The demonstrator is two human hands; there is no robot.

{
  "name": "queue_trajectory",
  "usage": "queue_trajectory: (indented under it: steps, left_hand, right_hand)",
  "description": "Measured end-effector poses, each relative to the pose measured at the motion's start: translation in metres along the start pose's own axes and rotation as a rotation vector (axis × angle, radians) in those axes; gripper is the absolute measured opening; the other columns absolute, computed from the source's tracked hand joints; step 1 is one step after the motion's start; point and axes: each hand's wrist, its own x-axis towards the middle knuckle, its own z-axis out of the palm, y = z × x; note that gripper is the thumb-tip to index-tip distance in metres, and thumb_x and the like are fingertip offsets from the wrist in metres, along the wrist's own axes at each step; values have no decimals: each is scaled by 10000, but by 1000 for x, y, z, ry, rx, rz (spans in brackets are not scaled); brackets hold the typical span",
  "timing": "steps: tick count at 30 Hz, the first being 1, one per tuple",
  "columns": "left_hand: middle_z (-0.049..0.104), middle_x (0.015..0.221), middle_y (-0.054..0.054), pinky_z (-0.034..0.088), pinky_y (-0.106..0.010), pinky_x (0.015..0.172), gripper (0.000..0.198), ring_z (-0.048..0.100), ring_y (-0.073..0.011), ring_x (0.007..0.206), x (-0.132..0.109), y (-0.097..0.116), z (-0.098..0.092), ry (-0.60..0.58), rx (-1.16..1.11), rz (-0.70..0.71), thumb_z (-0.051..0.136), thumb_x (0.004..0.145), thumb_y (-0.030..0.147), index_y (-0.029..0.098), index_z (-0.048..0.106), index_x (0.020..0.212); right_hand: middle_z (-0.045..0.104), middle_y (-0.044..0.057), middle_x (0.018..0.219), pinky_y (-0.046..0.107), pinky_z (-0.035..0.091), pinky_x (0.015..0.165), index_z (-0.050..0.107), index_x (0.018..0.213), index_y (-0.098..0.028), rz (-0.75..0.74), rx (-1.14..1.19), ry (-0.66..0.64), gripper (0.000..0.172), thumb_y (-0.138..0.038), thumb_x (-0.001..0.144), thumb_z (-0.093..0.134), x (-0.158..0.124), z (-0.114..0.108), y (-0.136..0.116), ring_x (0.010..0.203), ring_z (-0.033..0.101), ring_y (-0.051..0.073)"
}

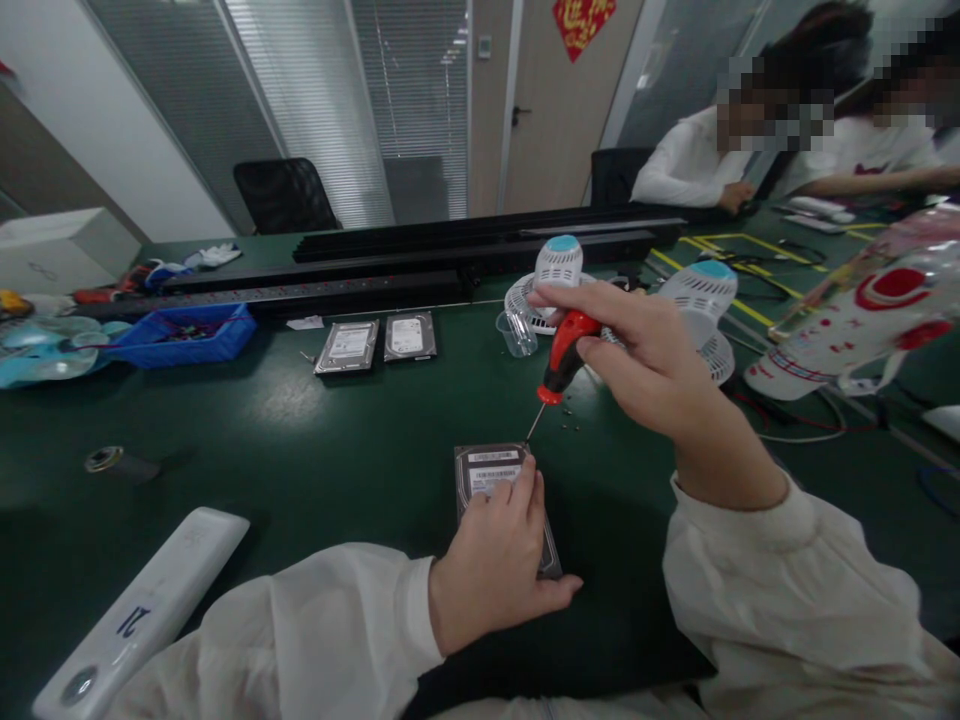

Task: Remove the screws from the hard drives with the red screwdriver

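A hard drive (491, 455) with white labels lies on the green table in front of me. Across its top rests my left hand (499, 545), fingers stretched flat and thumb out past the right edge, covering much of the casing. My right hand (645, 350) is wrapped round the red and black handle of a screwdriver (562, 362). The screwdriver is tilted, its thin shaft running down to the far right corner of the drive, beside my left fingertips. Several small screws (568, 412) are scattered on the table just right of the tip.
Two more hard drives (348, 346) lie further back, near a blue tray (187, 338) of small parts. White fans (559, 270) and a clear cup (517, 333) stand behind my right hand. A large bottle (862, 300) is at right, a white device (142, 615) at left. Two people sit across.
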Motion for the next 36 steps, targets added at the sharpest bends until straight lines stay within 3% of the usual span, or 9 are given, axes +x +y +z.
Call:
queue_trajectory:
  steps: [4,7,9,12,15,20,28,33,36]
  left_hand:
    - [403,1616,-253,561,-416,884,1050,606,-354,1194,0,0,0,-1,-2,-2,524,865,794,-6,435,1539]
    - [388,1624,-256,557,-420,888,1048,600,-357,1207,0,0,0,-8,-3,-3,519,871,792,-6,426,1544]
    - [382,1629,-254,553,-423,894,1038,603,-356,1201,0,0,0,-14,-2,-6,514,875,789,1,429,1545]
    - [381,1630,-252,551,-421,895,1033,609,-354,1192,1,0,0,-17,3,-7,512,875,790,8,432,1546]
    - [384,1630,-249,552,-416,897,1040,600,-357,1216,0,0,1,-6,10,-3,513,874,792,-2,434,1541]
    - [377,1637,-240,557,-414,874,1026,607,-356,1203,-1,0,1,1,25,-1,488,886,790,6,432,1546]
    - [383,1631,-246,552,-424,895,1040,572,-372,1258,0,0,-1,-27,13,0,499,882,791,0,415,1552]
    - [380,1631,-251,552,-423,890,1033,585,-362,1223,1,0,0,-27,11,-4,496,884,790,5,421,1550]
    - [383,1631,-247,554,-419,878,1029,598,-354,1194,0,0,1,-13,16,-3,487,884,794,8,431,1546]
  right_hand:
    - [778,73,1175,445,581,902,511,1503,-242,64,-104,16,627,-339,899,650,1,2,-1,942,718,242]
    - [777,75,1175,385,592,809,382,1585,-225,57,-127,-2,745,-256,880,622,1,1,1,770,691,187]
    - [733,88,1306,403,588,851,340,1605,-224,31,-120,-55,777,-189,860,559,0,-1,2,822,701,191]
    - [710,112,1345,451,573,931,394,1579,-189,40,-125,-76,707,-246,893,553,0,-1,4,925,711,223]
    - [774,83,1155,435,576,930,527,1487,-197,68,-145,-35,610,-360,908,627,1,0,5,857,703,212]
    - [731,58,1240,406,581,800,496,1491,-262,42,-100,-83,640,-224,857,579,1,-2,3,670,607,151]
    - [666,115,1325,509,539,981,560,1425,-233,15,-128,-86,578,-415,889,678,2,-1,0,1114,664,304]
    - [671,68,1150,441,595,859,470,1471,-256,86,-41,-82,685,-353,841,719,-3,4,8,923,690,243]
    - [653,54,1046,380,596,760,504,1408,-230,101,29,-89,606,-310,838,696,-4,4,8,845,672,209]
